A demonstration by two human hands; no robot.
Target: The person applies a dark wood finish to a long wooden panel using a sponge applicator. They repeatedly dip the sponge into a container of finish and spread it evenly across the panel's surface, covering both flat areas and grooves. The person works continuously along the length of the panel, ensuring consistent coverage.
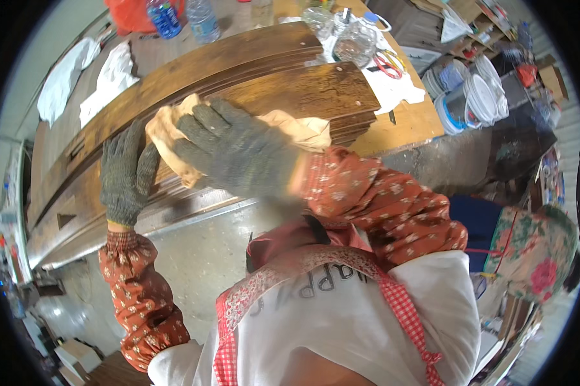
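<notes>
My right hand, in a dark grey knitted glove, presses a tan cloth against a stack of dark brown wooden boards. Cloth shows on both sides of the glove, and the hand is slightly blurred. My left hand, gloved the same way, lies on the boards to the left of the cloth with its fingers stretched out. It holds nothing. The boards are long, slightly curved by the lens, with small cut slots near their left end. Whatever lies under the cloth is hidden.
Behind the boards stand plastic bottles and a red bag. White sheets lie at the back left. A clear jar and red-handled scissors are at the right. Beyond the table's right edge are stacked buckets; another person is at the right.
</notes>
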